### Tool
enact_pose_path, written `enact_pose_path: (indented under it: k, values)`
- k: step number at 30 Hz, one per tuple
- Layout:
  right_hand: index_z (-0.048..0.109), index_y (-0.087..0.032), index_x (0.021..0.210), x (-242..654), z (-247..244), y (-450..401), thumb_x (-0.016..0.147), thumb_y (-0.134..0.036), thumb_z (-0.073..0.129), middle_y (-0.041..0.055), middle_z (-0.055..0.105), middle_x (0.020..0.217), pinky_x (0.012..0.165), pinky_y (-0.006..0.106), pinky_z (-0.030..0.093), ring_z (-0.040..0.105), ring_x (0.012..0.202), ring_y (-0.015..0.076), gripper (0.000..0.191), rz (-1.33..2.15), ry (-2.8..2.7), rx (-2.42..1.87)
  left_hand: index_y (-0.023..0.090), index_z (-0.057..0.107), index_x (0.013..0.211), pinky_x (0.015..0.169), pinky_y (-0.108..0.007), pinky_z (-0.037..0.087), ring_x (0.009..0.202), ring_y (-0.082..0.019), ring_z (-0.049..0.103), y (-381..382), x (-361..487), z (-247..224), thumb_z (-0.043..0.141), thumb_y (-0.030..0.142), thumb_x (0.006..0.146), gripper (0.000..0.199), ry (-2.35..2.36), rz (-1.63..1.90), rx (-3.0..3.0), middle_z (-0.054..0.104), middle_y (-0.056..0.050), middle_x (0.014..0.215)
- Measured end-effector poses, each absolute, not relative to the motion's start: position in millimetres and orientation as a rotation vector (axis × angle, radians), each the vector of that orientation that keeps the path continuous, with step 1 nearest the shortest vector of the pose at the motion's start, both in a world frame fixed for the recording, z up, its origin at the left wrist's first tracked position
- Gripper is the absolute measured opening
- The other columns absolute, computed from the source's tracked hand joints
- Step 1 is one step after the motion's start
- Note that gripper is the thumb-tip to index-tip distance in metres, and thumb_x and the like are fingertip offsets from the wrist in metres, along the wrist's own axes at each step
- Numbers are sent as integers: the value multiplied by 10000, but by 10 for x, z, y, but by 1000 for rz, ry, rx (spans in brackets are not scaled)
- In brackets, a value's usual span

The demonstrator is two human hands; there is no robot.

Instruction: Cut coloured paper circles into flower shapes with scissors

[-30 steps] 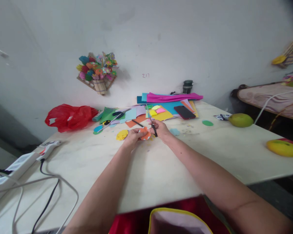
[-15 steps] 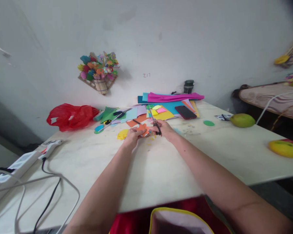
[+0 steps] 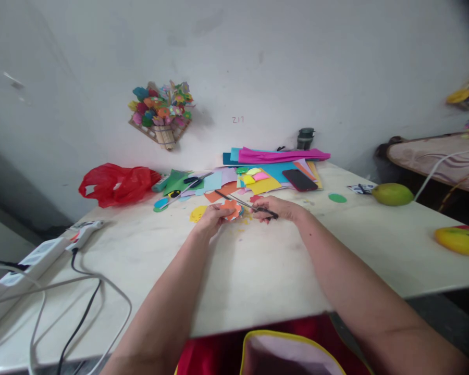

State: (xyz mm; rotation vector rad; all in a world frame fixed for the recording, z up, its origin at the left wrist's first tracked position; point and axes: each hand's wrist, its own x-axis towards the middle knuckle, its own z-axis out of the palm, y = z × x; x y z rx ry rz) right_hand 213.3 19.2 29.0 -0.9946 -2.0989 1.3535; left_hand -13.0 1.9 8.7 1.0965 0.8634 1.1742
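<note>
Pinched in my left hand (image 3: 212, 219) is an orange paper piece (image 3: 231, 209) with a scalloped edge. Fingers of my right hand (image 3: 275, 207) are wrapped round the dark handles of a pair of scissors (image 3: 240, 200), whose blades point left, just above and beside the orange piece. Yellow paper cutouts (image 3: 197, 213) lie left of my left hand. Small yellow scraps (image 3: 241, 230) are scattered on the table below the hands. Behind them lie coloured paper sheets (image 3: 266, 184), with a second pair of scissors (image 3: 195, 181) on top.
A red plastic bag (image 3: 119, 183) lies at the table's back left, and a phone (image 3: 299, 180) at the back right. Power strips (image 3: 33, 260) with cables occupy the left side. Two mango-like fruits (image 3: 393, 194) and a green disc (image 3: 337, 198) sit on the right.
My right hand has moved slightly right, and the scissors have swung from pointing up and away to pointing left. The orange piece now faces the camera more fully. The view has shifted a little.
</note>
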Motion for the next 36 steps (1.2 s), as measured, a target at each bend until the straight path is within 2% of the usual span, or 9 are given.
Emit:
enact_pose_path:
  k: [5, 8, 11, 17, 22, 30, 36]
  values:
    - [593, -137, 790, 2067, 302, 191, 594, -333, 739, -28, 556, 606, 440, 200, 412, 498, 474, 71, 313, 1327, -1894, -927, 83, 690, 645, 524, -212, 451, 579, -154, 626, 5, -140, 86, 794, 199, 509, 206, 839, 1105, 1152, 675, -78, 630]
    - [568, -143, 850, 1961, 300, 168, 548, -302, 766, -33, 578, 617, 530, 226, 444, 542, 521, 89, 395, 1306, -1732, -881, 75, 699, 684, 587, -230, 465, 593, -160, 633, -25, -114, 110, 790, 209, 513, 236, 831, 1042, 1188, 685, -88, 645]
    - [553, -149, 872, 1829, 266, 154, 497, -264, 779, -18, 610, 658, 623, 255, 460, 590, 621, 121, 453, 1304, -1691, -826, 81, 696, 672, 584, -234, 462, 561, -154, 623, -61, -64, 136, 801, 195, 477, 248, 845, 989, 1203, 674, -73, 601]
    - [534, -163, 824, 1666, 187, 179, 502, -243, 734, -45, 558, 611, 584, 244, 423, 539, 584, 112, 388, 1157, -1744, -775, 70, 691, 655, 543, -251, 472, 541, -173, 627, -78, 6, 120, 809, 162, 436, 265, 859, 907, 1169, 674, -82, 595]
    - [533, -170, 822, 1645, 225, 138, 518, -226, 675, -57, 530, 580, 552, 238, 402, 504, 549, 104, 340, 1116, -1662, -852, 82, 699, 739, 566, -258, 496, 574, -176, 643, -52, -12, 103, 805, 194, 498, 287, 843, 928, 1192, 692, -91, 658]
    - [522, -179, 888, 1571, 214, 90, 516, -240, 677, -70, 529, 580, 525, 225, 388, 501, 530, 94, 407, 1197, -1409, -845, 92, 694, 755, 622, -287, 522, 678, -212, 669, 5, -18, 27, 782, 282, 574, 277, 803, 1093, 1186, 705, -111, 743]
    - [516, -170, 897, 1705, 240, 143, 550, -317, 735, -79, 507, 545, 457, 196, 360, 467, 447, 65, 435, 1251, -1479, -945, 101, 686, 710, 593, -279, 515, 631, -191, 656, 25, -39, 39, 776, 285, 573, 246, 843, 1223, 1184, 694, -81, 694]
